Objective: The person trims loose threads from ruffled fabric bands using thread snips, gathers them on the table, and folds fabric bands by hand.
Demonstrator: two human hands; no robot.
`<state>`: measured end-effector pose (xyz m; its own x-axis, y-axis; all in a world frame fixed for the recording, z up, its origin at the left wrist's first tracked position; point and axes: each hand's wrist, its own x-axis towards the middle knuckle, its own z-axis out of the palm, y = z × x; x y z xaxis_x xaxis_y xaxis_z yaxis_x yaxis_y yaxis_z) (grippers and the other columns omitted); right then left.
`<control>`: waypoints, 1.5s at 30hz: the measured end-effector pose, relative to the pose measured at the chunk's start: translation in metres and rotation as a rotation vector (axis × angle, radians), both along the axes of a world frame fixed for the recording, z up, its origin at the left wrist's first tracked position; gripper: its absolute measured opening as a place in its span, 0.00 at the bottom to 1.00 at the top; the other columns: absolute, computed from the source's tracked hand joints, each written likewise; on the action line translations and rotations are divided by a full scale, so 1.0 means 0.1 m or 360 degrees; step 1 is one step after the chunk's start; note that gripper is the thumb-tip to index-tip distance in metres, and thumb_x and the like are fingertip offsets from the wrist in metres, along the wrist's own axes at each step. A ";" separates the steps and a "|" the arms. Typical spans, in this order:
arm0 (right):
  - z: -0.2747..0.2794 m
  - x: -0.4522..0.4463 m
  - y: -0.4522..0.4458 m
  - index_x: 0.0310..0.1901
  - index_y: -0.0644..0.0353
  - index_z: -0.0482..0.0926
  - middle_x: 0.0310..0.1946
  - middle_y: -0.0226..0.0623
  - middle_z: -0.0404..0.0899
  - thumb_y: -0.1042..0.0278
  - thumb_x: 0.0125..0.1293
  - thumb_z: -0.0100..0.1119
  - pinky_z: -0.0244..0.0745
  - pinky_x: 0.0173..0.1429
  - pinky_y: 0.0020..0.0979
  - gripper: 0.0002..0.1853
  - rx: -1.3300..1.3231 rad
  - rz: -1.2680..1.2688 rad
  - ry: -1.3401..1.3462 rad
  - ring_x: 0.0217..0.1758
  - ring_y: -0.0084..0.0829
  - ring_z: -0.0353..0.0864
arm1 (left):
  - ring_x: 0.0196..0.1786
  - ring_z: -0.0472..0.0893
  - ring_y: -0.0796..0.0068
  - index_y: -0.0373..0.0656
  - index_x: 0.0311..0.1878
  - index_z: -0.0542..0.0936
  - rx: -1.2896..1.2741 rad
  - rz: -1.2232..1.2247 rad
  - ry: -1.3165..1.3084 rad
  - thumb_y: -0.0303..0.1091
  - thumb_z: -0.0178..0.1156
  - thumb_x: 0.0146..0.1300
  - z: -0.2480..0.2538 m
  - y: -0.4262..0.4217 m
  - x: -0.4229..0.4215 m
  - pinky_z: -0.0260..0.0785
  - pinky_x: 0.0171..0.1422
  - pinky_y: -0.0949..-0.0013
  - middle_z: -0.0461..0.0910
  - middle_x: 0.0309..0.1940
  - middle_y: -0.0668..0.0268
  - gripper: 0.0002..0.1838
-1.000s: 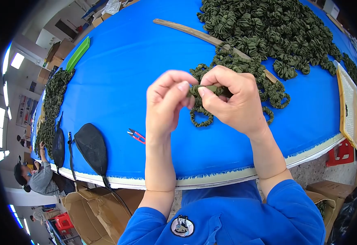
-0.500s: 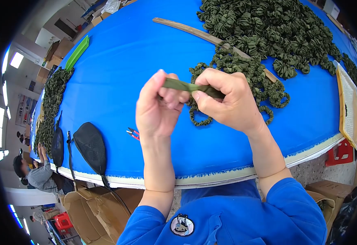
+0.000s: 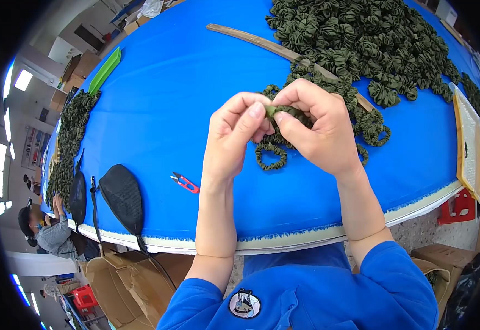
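A dark green fabric scrunchie (image 3: 297, 114) is pinched between my two hands above the table. My left hand (image 3: 235, 132) grips its left end with thumb and forefinger. Close beside it, my right hand (image 3: 319, 126) has the scrunchie in its curled fingers, which hide part of the cloth. Behind and below my hands lie loose scrunchie rings (image 3: 272, 157), and a large heap of scrunchies (image 3: 355, 44) covers the back right. Red-handled thread snips (image 3: 185, 182) rest on the blue tabletop (image 3: 168, 104), left of my left forearm.
A wooden strip (image 3: 251, 38) runs beside the heap. At the left lie a green tray (image 3: 105, 70), a scrunchie pile (image 3: 74, 143) and a black mesh pouch (image 3: 121, 192). A yellow-edged board (image 3: 467, 143) stands at the right. Another person (image 3: 56, 234) works at the far left.
My left hand has moved right and closed in against my right hand. The cloth stretched between them is now bunched up, and the snips are fully in view.
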<state>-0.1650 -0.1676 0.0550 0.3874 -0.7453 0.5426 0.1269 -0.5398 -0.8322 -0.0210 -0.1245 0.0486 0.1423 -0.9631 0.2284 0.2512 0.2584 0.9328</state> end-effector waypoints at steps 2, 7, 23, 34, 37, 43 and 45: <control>0.01 0.00 0.01 0.30 0.62 0.75 0.17 0.23 0.69 0.83 0.52 0.54 0.53 0.24 0.16 0.05 0.0018 0.0006 0.0013 0.19 0.14 0.58 | 0.24 0.72 0.81 0.38 0.33 0.76 -0.0041 0.0021 -0.0020 0.31 0.53 0.68 -0.01 0.00 0.01 0.64 0.29 0.80 0.73 0.21 0.68 0.08; 0.02 0.03 0.04 0.30 0.62 0.74 0.19 0.23 0.69 0.83 0.53 0.54 0.53 0.25 0.16 0.05 0.0069 0.0072 0.0069 0.20 0.14 0.58 | 0.23 0.70 0.83 0.39 0.33 0.76 -0.0186 0.0182 -0.0046 0.32 0.55 0.68 0.00 0.08 0.08 0.64 0.28 0.80 0.72 0.20 0.69 0.08; 0.01 0.13 0.09 0.34 0.62 0.75 0.18 0.23 0.70 0.80 0.55 0.54 0.55 0.25 0.17 0.05 0.0118 0.0052 0.0015 0.20 0.15 0.59 | 0.20 0.61 0.88 0.41 0.32 0.76 -0.0143 0.0352 0.0141 0.34 0.57 0.68 0.04 0.08 -0.07 0.57 0.25 0.84 0.67 0.17 0.74 0.09; -0.06 0.12 0.03 0.33 0.62 0.75 0.18 0.23 0.69 0.79 0.57 0.52 0.54 0.25 0.17 0.04 0.0092 0.0027 0.0107 0.20 0.15 0.59 | 0.19 0.62 0.88 0.42 0.30 0.76 -0.0114 0.0299 0.0216 0.34 0.57 0.67 0.01 0.05 -0.03 0.59 0.25 0.84 0.68 0.17 0.73 0.10; -0.06 0.09 0.02 0.33 0.62 0.75 0.18 0.23 0.69 0.79 0.57 0.52 0.54 0.25 0.17 0.03 0.0151 0.0022 0.0106 0.20 0.15 0.59 | 0.19 0.63 0.87 0.41 0.30 0.77 -0.0103 0.0268 0.0327 0.33 0.57 0.67 -0.03 0.03 -0.02 0.62 0.26 0.82 0.68 0.17 0.73 0.09; 0.00 0.05 0.00 0.31 0.62 0.74 0.18 0.23 0.68 0.80 0.57 0.51 0.54 0.25 0.16 0.03 0.0348 0.0034 0.0053 0.20 0.14 0.58 | 0.19 0.64 0.86 0.41 0.33 0.76 -0.0034 0.0207 0.0413 0.32 0.56 0.68 -0.04 0.00 0.00 0.64 0.27 0.81 0.69 0.18 0.72 0.07; 0.02 0.05 0.01 0.30 0.62 0.74 0.18 0.23 0.69 0.80 0.57 0.50 0.54 0.25 0.16 0.04 0.0423 0.0065 0.0007 0.21 0.14 0.59 | 0.19 0.65 0.86 0.40 0.34 0.76 -0.0021 0.0193 0.0328 0.31 0.56 0.67 -0.03 0.01 0.01 0.65 0.27 0.81 0.70 0.19 0.71 0.06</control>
<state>-0.1597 -0.1670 0.0565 0.4220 -0.8452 0.3280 0.1398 -0.2968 -0.9446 -0.0203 -0.1238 0.0461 0.3016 -0.9333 0.1951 0.4025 0.3101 0.8613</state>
